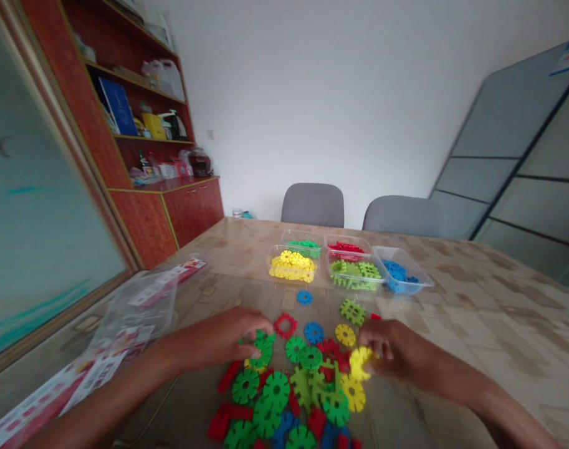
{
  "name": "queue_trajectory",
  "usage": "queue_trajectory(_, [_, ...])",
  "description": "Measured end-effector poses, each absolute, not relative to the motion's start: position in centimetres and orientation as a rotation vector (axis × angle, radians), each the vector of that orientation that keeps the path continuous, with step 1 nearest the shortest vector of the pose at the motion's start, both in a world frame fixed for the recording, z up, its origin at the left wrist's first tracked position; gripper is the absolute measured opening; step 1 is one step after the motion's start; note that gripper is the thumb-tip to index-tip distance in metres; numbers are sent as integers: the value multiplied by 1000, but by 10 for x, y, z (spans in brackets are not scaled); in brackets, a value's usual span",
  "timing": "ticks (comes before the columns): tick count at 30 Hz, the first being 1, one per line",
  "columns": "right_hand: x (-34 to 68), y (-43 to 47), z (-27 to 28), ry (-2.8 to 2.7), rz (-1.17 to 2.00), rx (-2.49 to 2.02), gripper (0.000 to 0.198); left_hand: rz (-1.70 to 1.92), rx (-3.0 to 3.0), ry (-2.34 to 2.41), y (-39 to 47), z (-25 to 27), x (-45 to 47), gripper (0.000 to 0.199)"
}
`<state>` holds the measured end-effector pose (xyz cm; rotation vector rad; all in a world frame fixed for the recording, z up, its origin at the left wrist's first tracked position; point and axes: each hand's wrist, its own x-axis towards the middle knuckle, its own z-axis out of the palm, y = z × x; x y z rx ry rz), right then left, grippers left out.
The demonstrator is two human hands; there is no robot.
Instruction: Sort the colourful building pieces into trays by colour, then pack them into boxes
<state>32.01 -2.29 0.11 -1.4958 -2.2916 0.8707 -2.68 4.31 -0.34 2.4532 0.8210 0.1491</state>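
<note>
My left hand (235, 333) is at the left edge of a heap of plastic building pieces. Its thumb and fingers curve round green notched discs (264, 350) and seem to grip them. On the other side of the heap, my right hand (387, 344) pinches a yellow notched disc (360, 363), somewhat blurred. Between the hands lie loose pieces: a red ring (285, 325), a blue disc (313, 333), a flat yellow disc (344, 335) and a light-green square piece (353, 312). Closer to me, green discs (275, 391), light-green pieces (307, 386) and red pieces (228, 421) overlap.
Beyond the heap, clear plastic boxes hold sorted pieces: yellow (292, 267), green (303, 246), red (346, 249), light green (356, 274) and blue (400, 274). Plastic packaging (139, 305) lies along the table's left side. Two grey chairs (313, 204) stand behind the table (475, 312).
</note>
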Motion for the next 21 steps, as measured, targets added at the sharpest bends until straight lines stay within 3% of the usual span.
queue_trajectory(7, [316, 9, -32, -2250, 592, -1474, 7, 113, 2433, 913, 54, -7, -39, 32])
queue_trajectory(9, [313, 11, -40, -2251, 575, -1480, 4, 100, 2411, 931, 52, -7, -37, 32])
queue_trajectory(13, [313, 15, -50, -2232, 576, -1536, 22, 94, 2374, 946, 48, -7, -31, 34])
queue_trajectory(21, [321, 14, -46, -2179, 654, -1619, 15, 100, 2414, 943, 49, -10, -32, 34])
